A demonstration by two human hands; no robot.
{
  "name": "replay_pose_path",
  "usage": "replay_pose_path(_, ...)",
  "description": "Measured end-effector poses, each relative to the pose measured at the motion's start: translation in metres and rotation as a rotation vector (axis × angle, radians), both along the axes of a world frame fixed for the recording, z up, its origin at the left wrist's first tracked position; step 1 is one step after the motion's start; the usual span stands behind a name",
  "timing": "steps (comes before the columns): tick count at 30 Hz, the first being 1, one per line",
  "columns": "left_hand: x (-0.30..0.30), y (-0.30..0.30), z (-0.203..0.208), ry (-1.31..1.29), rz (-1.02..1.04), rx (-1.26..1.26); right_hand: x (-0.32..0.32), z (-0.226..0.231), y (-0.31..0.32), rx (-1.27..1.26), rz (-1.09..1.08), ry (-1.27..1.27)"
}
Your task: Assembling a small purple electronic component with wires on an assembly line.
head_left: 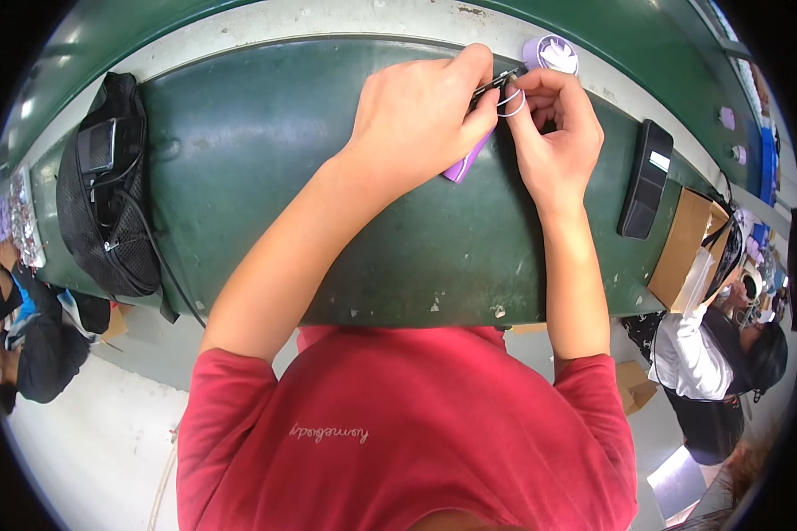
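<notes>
Near the far edge of the green table, my left hand [421, 111] is closed around a dark, thin-edged piece [498, 81] whose end sticks out past the fingers. From under the same hand a purple piece [463, 165] with a pale line shows; whether the two are joined is hidden. Close beside it, my right hand [560, 133] pinches with thumb and forefinger at the dark piece's end. A thin white wire [513, 110] loops by the right thumb. Just beyond the fingertips stands a round lilac and white part [553, 55] with blade-like shapes inside.
A black mesh bag [115, 203] with a device and cable lies at the left of the green table [248, 133]. To the right are a black oblong case [646, 181] and an open cardboard box [682, 248]. People sit at both sides.
</notes>
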State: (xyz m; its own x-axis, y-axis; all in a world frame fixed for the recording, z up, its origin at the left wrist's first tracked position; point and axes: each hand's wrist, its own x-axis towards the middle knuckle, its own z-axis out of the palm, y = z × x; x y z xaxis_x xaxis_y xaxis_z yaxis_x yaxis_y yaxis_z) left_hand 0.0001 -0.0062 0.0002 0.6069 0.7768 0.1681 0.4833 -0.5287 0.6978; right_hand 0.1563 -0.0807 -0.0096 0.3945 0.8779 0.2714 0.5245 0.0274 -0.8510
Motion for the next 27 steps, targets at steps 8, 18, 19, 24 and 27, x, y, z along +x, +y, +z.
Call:
replay_pose_path(8, -0.0004, -0.0014, 0.0021, 0.010, 0.007, -0.007, 0.0002, 0.0011, 0.0000, 0.014, 0.013, 0.015)
replay_pose_path(18, 0.0002, -0.0006, -0.0010, -0.008, 0.001, 0.008, -0.0004, 0.0010, -0.0021, -0.018, -0.002, -0.005)
replay_pose_path(19, 0.0004, -0.0004, -0.0013, -0.028, 0.005, 0.014, -0.0001, 0.0008, -0.0009, 0.002, 0.006, 0.002)
replay_pose_path(24, -0.0003, -0.0002, 0.0011, 0.003, 0.001, 0.014, 0.0001, 0.0008, -0.0016, -0.017, 0.000, -0.002)
replay_pose_path(27, -0.0010, -0.0032, 0.0014, -0.001, 0.000, 0.008, 0.0004, 0.0006, -0.0006, 0.030, 0.019, 0.025)
